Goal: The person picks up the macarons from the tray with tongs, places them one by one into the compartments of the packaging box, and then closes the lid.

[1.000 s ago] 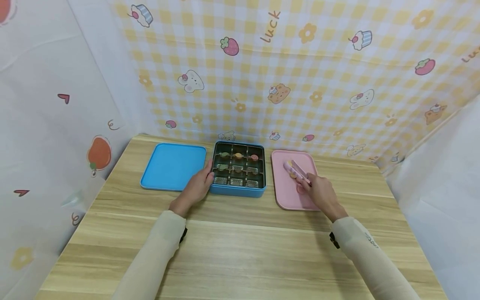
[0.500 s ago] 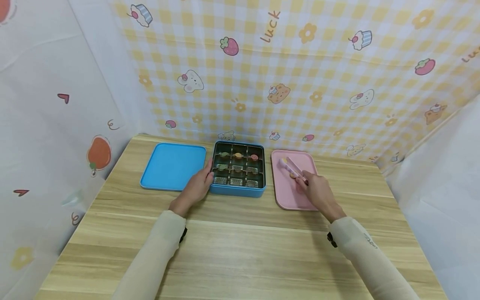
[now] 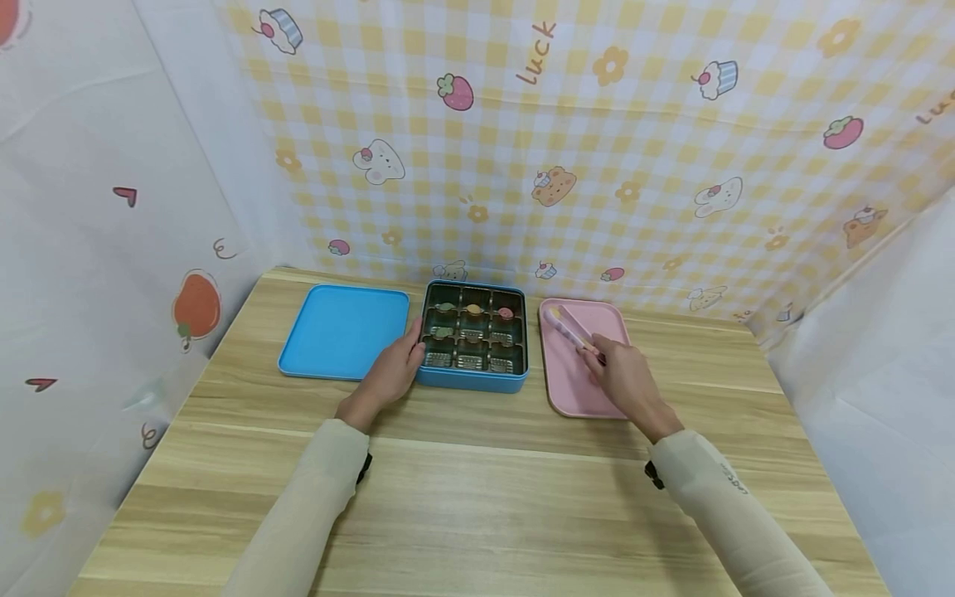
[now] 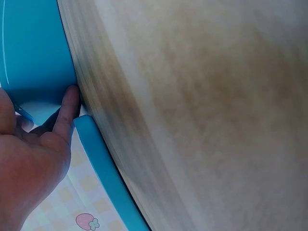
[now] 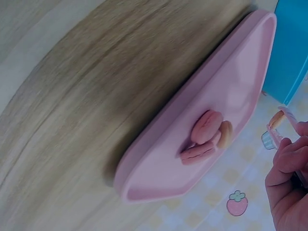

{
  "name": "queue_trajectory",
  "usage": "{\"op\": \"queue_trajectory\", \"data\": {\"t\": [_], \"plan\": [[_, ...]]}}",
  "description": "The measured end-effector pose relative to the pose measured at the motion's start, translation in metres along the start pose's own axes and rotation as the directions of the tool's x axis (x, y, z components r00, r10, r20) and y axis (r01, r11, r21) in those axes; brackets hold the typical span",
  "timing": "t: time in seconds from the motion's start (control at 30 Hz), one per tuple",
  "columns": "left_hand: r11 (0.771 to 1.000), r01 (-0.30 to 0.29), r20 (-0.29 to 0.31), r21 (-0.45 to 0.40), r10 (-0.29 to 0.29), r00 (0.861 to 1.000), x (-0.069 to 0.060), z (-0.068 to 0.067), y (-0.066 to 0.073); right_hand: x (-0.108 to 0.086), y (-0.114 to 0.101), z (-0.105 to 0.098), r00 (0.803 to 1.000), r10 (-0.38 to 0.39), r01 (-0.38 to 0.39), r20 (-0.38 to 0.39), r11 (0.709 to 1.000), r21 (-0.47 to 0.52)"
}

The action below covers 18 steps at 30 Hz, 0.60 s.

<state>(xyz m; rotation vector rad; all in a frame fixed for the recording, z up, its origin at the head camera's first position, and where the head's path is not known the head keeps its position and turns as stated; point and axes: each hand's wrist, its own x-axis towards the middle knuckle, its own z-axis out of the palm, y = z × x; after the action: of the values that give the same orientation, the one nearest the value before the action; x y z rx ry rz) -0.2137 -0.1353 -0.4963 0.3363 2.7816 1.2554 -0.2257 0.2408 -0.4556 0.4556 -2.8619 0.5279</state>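
Note:
My right hand (image 3: pixel 625 377) grips pale tongs (image 3: pixel 570 330) above the pink tray (image 3: pixel 555 381). An orange-yellow macaron (image 5: pixel 276 119) sits between the tips in the right wrist view. Two pink macarons (image 5: pixel 207 126) and a tan one (image 5: pixel 224 134) lie on the tray there; the hand hides them in the head view. My left hand (image 3: pixel 391 369) rests against the left side of the blue box (image 3: pixel 470 381), fingers mostly straight along its wall. Inside the box's divided insert are several macarons, among them green (image 3: pixel 445 307), orange (image 3: pixel 473 309) and pink (image 3: pixel 506 313) ones.
A flat blue lid (image 3: pixel 343 332) lies left of the box. The wooden table (image 3: pixel 477 497) runs up to a checked cloth backdrop (image 3: pixel 492 166), with white cloth (image 3: pixel 97 249) at the left side.
My right hand has moved a little left and away from me, bringing the tongs and macaron toward the tray's far left corner. The left hand and box stay put.

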Motion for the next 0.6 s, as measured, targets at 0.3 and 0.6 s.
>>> {"op": "queue_trajectory", "data": {"t": [0.3,0.6], "plan": [[1.0,0.016,0.005,-0.005,-0.016,1.0,0.0,-0.001,0.002,0.002,-0.011,0.0,0.998,-0.051,0.052,-0.021,0.998,0.041],[1.0,0.019,0.011,-0.004,-0.019,1.0,-0.001,-0.001,0.002,0.005,-0.023,0.002,0.996,-0.08,0.081,-0.03,0.996,0.025]]}}
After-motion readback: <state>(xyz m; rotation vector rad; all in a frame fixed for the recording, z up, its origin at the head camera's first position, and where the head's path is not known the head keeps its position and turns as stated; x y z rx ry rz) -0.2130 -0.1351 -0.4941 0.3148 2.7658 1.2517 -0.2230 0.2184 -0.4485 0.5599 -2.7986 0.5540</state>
